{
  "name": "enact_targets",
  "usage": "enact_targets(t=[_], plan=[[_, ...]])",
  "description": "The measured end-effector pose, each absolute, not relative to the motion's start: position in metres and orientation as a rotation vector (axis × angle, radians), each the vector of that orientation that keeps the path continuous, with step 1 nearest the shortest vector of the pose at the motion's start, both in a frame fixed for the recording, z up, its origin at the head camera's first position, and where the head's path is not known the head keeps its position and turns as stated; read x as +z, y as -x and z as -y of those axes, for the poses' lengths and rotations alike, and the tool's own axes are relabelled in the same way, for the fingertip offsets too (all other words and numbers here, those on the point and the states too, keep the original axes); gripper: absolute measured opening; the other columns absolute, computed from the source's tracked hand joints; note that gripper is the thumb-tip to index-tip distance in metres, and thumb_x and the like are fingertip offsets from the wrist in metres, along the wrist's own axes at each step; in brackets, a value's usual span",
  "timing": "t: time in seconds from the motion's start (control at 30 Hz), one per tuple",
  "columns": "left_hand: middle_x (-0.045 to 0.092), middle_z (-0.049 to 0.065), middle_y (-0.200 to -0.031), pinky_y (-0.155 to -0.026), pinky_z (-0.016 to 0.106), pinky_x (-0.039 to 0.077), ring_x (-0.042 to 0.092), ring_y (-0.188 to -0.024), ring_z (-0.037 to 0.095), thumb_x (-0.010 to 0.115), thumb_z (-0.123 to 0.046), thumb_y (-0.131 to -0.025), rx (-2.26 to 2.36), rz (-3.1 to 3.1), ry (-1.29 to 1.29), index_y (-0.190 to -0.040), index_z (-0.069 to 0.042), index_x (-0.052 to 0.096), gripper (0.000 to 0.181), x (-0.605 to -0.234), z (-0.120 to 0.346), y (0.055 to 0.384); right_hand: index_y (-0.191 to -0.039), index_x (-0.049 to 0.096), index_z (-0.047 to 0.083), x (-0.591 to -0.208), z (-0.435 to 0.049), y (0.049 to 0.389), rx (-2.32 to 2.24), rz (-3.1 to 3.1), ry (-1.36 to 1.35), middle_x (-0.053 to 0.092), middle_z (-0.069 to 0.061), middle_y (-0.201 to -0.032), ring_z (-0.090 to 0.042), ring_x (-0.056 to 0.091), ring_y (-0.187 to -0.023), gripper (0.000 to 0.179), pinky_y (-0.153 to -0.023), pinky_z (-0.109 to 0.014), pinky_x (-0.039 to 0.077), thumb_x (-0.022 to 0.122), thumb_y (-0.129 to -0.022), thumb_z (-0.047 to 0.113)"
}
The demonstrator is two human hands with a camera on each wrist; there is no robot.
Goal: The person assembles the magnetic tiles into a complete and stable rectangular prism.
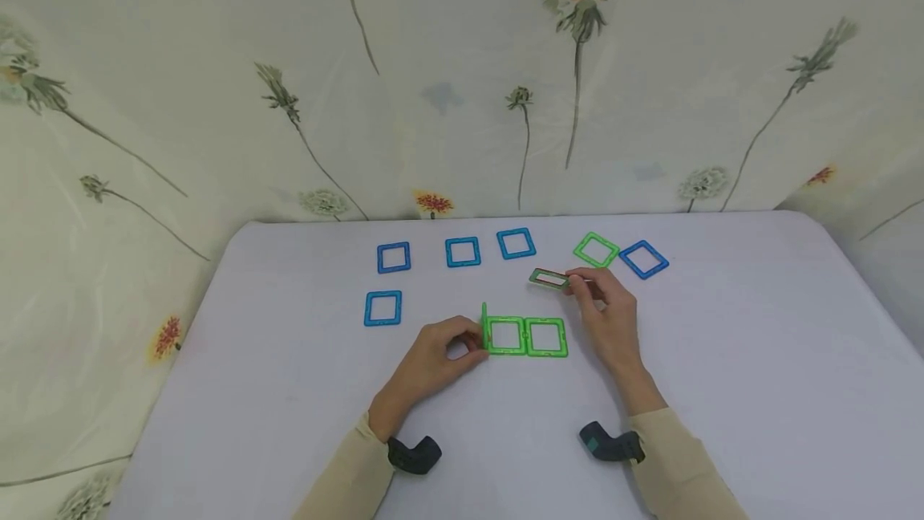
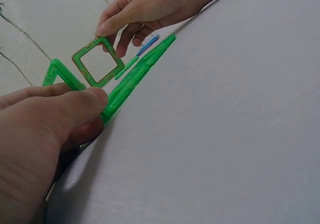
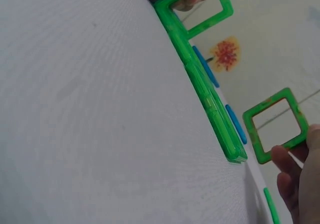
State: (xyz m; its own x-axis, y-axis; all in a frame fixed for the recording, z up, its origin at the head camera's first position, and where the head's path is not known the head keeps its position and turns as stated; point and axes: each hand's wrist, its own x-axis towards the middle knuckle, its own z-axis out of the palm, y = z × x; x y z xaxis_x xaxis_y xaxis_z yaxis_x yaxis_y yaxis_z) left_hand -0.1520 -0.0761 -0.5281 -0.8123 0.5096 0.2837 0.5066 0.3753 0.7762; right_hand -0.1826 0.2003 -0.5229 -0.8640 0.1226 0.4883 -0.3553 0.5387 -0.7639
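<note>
Two green square magnetic tiles [image 1: 546, 355] lie flat side by side on the table. At their left end a third green tile [image 3: 226, 4] stands upright, and my left hand [image 1: 438, 359] pinches it between thumb and fingers. My right hand [image 1: 609, 315] pinches another green square tile [image 2: 78, 64] by one edge, raised and tilted behind the right flat tile. In the right wrist view, my right thumb and fingertips show at the lower corner of that held tile, apart from the flat row.
On the white table [image 1: 722, 359], blue square tiles [image 1: 394, 270] lie spread along the back and left, with another blue tile [image 1: 661, 266] at the back right. It sits corner to corner with a loose green tile [image 1: 579, 252]. A flower-print cloth [image 1: 447, 143] hangs behind.
</note>
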Motion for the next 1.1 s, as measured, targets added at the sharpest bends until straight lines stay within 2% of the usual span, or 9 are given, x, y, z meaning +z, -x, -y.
enact_targets(t=[0.17, 0.37, 0.47, 0.7, 0.9, 1.1], plan=[[0.064, -0.008, -0.094, -0.079, 0.019, 0.050, 0.057, -0.085, 0.002, 0.070, -0.017, -0.085, 1.466, -2.605, -0.931, -0.106, -0.017, 0.063, 0.022, -0.526, 0.075, 0.151, -0.104, 0.066, 0.006, -0.514, -0.195, 0.177, 1.272, 2.297, -0.218, 0.067, -0.012, -0.087, -0.022, 0.061, -0.074, 0.014, -0.069, -0.006, 0.041, 0.060, -0.092, 0.008], [0.064, -0.008, -0.094, -0.079, 0.019, 0.050, 0.058, -0.085, 0.004, 0.070, -0.016, -0.085, 1.471, -2.588, -0.947, -0.106, -0.017, 0.063, 0.022, -0.525, 0.074, 0.152, -0.102, 0.066, 0.000, -0.491, -0.186, 0.166, 1.269, 2.280, -0.260, 0.066, -0.015, -0.087, -0.023, 0.061, -0.074, 0.013, -0.069, -0.007, 0.043, 0.060, -0.091, 0.004], [0.065, -0.008, -0.094, -0.079, 0.019, 0.051, 0.058, -0.086, 0.004, 0.071, -0.016, -0.085, 1.470, -2.583, -0.961, -0.105, -0.017, 0.063, 0.022, -0.525, 0.073, 0.152, -0.102, 0.066, 0.000, -0.489, -0.186, 0.165, 1.270, 2.274, -0.272, 0.066, -0.014, -0.086, -0.023, 0.060, -0.074, 0.013, -0.069, -0.007, 0.043, 0.060, -0.091, 0.004], [0.064, -0.009, -0.096, -0.081, 0.019, 0.051, 0.058, -0.089, 0.003, 0.070, -0.016, -0.085, 1.449, -2.600, -0.983, -0.106, -0.017, 0.063, 0.022, -0.527, 0.073, 0.152, -0.104, 0.068, 0.014, -0.522, -0.200, 0.181, 1.320, 2.277, -0.289, 0.067, -0.001, -0.087, -0.013, 0.062, -0.074, 0.014, -0.070, -0.009, 0.045, 0.061, -0.092, 0.015], [0.064, -0.010, -0.096, -0.081, 0.019, 0.051, 0.058, -0.089, 0.003, 0.071, -0.016, -0.085, 1.457, -2.605, -0.988, -0.105, -0.019, 0.063, 0.022, -0.527, 0.074, 0.152, -0.104, 0.068, 0.015, -0.520, -0.198, 0.180, 1.306, 2.282, -0.329, 0.068, -0.001, -0.090, -0.004, 0.060, -0.077, 0.015, -0.071, -0.008, 0.044, 0.063, -0.091, 0.013], [0.064, -0.009, -0.096, -0.081, 0.020, 0.051, 0.058, -0.089, 0.004, 0.071, -0.015, -0.084, 1.471, -2.591, -0.972, -0.105, -0.019, 0.063, 0.023, -0.527, 0.074, 0.151, -0.105, 0.068, 0.015, -0.518, -0.196, 0.178, 1.305, 2.305, -0.380, 0.068, 0.000, -0.090, -0.002, 0.057, -0.079, 0.016, -0.073, -0.008, 0.043, 0.063, -0.090, 0.011]])
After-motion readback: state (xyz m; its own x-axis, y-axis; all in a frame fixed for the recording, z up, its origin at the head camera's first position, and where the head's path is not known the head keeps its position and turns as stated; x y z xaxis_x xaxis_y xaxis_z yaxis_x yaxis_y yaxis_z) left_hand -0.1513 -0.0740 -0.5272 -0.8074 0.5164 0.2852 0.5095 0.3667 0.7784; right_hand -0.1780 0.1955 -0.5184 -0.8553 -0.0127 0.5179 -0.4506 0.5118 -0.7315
